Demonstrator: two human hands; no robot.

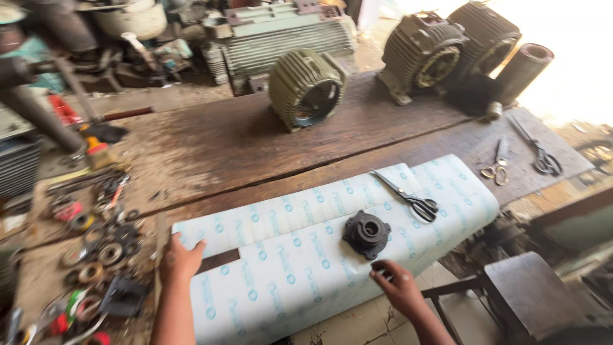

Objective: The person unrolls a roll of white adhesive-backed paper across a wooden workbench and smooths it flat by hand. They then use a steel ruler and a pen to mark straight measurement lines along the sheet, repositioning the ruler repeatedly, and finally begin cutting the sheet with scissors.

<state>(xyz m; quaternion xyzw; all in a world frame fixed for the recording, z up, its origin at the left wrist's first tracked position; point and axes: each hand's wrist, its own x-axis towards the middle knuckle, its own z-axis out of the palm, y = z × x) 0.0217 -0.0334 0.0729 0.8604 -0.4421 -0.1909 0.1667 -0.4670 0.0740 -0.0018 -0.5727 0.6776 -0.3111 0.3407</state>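
We judge the insulation sheet [306,255] light, floppy (slippery too); left hand [181,259] and right hand [399,287] press flat, gripping nothing.

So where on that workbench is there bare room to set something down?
Bare wood lies between the green motor housing and the white sheet. The sheet is free between the left hand and the black flange. The bench's left end, heaped with bearings, is crowded.
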